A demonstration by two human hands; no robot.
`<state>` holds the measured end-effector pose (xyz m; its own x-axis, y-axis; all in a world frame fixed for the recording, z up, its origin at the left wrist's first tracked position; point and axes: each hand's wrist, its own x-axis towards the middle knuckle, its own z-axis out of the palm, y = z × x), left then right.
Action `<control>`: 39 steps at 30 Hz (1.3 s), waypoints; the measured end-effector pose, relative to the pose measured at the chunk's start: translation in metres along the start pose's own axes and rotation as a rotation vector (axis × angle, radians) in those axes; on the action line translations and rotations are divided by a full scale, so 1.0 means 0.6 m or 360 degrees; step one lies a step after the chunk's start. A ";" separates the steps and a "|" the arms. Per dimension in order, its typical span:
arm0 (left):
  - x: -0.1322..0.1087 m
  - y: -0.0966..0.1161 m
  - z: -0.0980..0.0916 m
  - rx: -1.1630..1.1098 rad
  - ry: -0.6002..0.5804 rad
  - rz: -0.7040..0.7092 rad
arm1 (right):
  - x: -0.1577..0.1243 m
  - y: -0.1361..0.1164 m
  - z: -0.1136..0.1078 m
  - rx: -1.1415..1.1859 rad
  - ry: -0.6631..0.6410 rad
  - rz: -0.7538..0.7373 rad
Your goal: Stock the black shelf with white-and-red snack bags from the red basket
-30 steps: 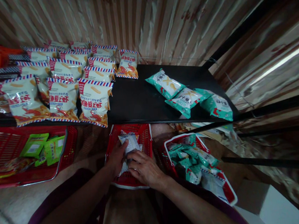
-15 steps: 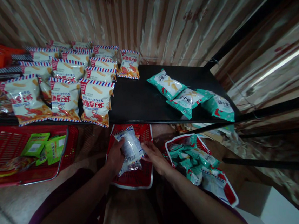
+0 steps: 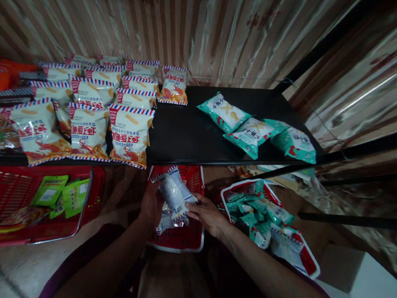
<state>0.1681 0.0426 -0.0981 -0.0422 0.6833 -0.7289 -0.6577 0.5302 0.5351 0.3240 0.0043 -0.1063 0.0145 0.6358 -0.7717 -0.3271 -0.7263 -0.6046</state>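
Note:
A white snack bag (image 3: 176,194), striped red and blue along its ends, is held back side up over the middle red basket (image 3: 201,223). My right hand (image 3: 206,214) grips its lower right corner, thumb on top. At the bag's left edge my left hand (image 3: 151,204) is curled round it, with its fingertips partly hidden. Beneath, another shiny snack packet (image 3: 165,223) shows inside the basket. Ahead, on the black shelf (image 3: 183,131), matching white shrimp-picture snack bags (image 3: 130,134) stand in rows.
Teal snack bags (image 3: 225,111) lie at the shelf's right. More teal bags (image 3: 257,211) fill a basket (image 3: 311,262) on the right. A red basket (image 3: 5,186) at left holds green packets (image 3: 50,190). A black post (image 3: 334,28) and white box (image 3: 375,277) stand right.
The held bag has tilted, its lower end swinging slightly right. My left thumb has slid off its face toward the left edge. The camera view has shifted slightly.

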 end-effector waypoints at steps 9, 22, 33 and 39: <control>0.001 0.010 0.001 -0.0041 0.0056 0.0071 | 0.006 0.005 0.000 0.0135 0.0125 -0.0038; 0.003 0.011 -0.001 0.0190 0.0038 0.0118 | 0.019 0.006 -0.012 0.0177 0.0242 -0.0090; 0.000 0.026 -0.025 0.0365 0.0085 0.0304 | 0.001 -0.010 0.006 0.0143 0.0178 -0.0121; 0.024 0.005 -0.017 0.0133 0.0261 0.0163 | 0.005 -0.009 0.003 0.0175 0.0180 -0.0100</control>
<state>0.1577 0.0491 -0.1114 -0.2321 0.6486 -0.7249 -0.5794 0.5064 0.6386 0.3242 0.0105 -0.1048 0.1423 0.6412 -0.7541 -0.4235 -0.6492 -0.6318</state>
